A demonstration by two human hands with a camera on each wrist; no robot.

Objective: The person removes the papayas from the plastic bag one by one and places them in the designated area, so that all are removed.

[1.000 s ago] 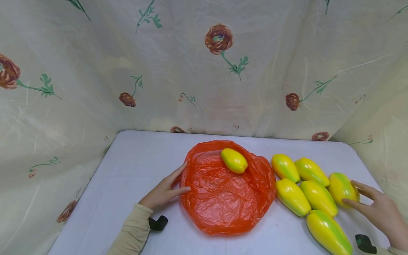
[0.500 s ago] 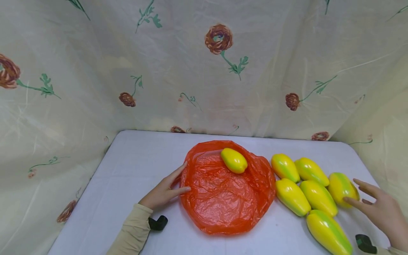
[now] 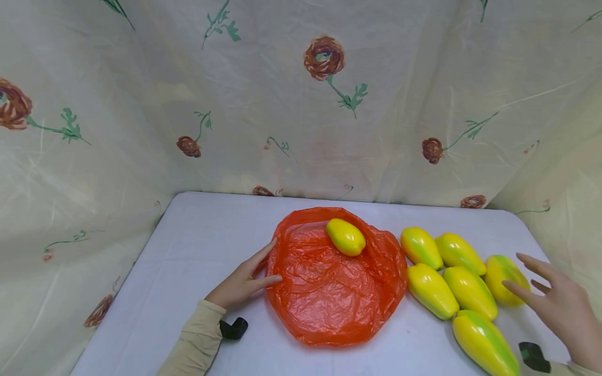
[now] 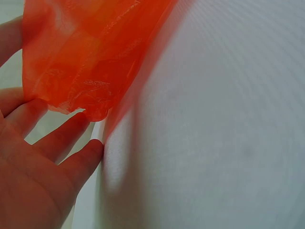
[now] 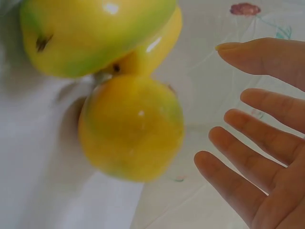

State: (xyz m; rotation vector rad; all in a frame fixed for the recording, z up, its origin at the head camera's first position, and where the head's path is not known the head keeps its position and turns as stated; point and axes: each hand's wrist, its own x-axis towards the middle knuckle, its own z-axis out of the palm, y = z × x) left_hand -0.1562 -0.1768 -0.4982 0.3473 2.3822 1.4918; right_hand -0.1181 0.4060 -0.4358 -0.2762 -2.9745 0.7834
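Observation:
An orange-red plastic bag (image 3: 329, 292) lies spread with its mouth up on the table, one yellow mango (image 3: 345, 237) at its far side. My left hand (image 3: 241, 284) rests against the bag's left rim, thumb over the edge; in the left wrist view its straight fingers (image 4: 64, 136) touch the plastic. To the right, my right hand (image 3: 559, 303) hovers beside the rightmost yellow-green mango (image 3: 505, 274). Its fingers are spread around air, and the right wrist view shows a gap between them and that mango (image 5: 131, 129).
Several more mangoes (image 3: 470, 292) lie close together right of the bag, the nearest one (image 3: 486, 342) by the front edge. White cloth covers the table (image 3: 197, 250). A flowered curtain (image 3: 263, 94) hangs behind and at the sides.
My right hand has come away from the rightmost mango, which it touched a second ago, and its fingers have risen slightly. The left hand and the bag have stayed put.

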